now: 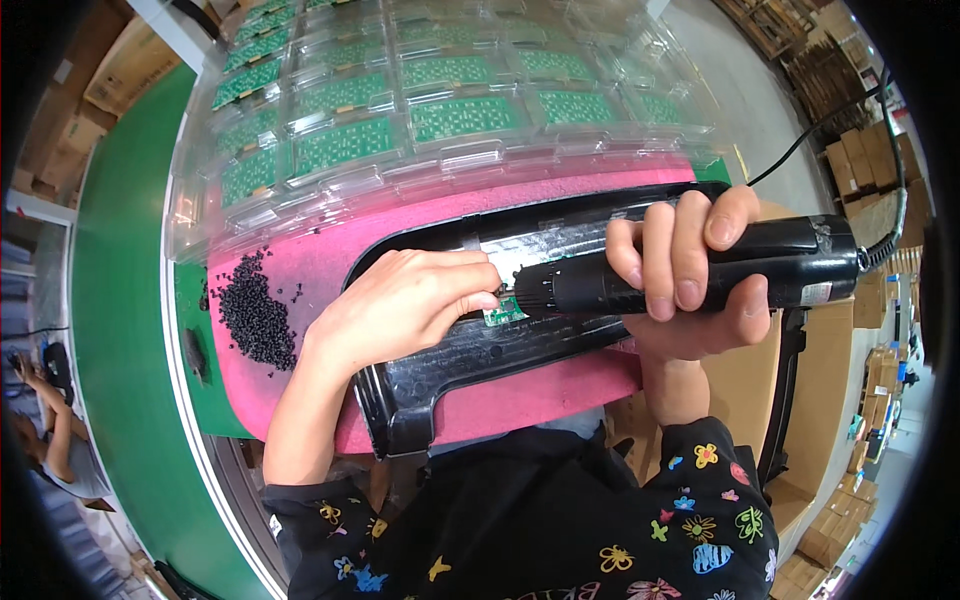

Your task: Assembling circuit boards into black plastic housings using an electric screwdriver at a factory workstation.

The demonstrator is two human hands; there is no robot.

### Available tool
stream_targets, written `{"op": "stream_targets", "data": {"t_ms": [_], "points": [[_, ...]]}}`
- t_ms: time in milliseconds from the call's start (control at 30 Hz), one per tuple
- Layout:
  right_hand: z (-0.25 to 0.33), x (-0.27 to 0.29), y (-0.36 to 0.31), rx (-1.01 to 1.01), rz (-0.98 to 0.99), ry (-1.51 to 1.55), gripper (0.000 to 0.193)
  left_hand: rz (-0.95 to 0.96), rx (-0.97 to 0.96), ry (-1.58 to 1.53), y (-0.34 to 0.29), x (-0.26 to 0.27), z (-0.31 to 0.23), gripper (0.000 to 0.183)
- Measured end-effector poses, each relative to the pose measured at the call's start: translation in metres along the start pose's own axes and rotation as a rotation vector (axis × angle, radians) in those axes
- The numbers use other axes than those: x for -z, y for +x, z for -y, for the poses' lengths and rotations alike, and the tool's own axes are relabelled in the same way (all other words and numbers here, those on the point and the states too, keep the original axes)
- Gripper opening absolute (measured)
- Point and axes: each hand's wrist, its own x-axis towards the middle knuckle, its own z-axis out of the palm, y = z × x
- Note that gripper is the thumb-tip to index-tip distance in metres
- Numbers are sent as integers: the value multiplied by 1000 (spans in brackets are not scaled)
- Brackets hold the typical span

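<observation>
A black corded electric screwdriver lies in my right hand, the fingers wrapped round its body. Its nose points left, toward a small green circuit board inside a long black plastic housing. My left hand reaches across the housing, with thumb and fingers pinched together close to the screwdriver's tip. What sits in that pinch is too small and hidden to make out. Part of the board is covered by my fingers and the tool. Left of my forearm is a heap of small black screws.
Under the housing lies a pink mat on a green table. Clear plastic trays of green circuit boards stand at the far side. The cord runs off right, beside an open cardboard box. Another person is at far left.
</observation>
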Motion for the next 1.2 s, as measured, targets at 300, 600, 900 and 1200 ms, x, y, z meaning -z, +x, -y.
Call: {"op": "stream_targets", "data": {"t_ms": [300,600,900,1200], "points": [[1,-3,-2,49,-60,61,33,-55,61,-263,0,4,1,15],[3,-1,0,21,-12,15,33,-1,49,-228,0,-1,2,14],[-19,-7,3,-9,-114,-219,30,-87,338,81,-1,0,-10,22],[-31,-10,3,-59,-94,-300,30,-147,309,75,-8,-2,2,19]]}}
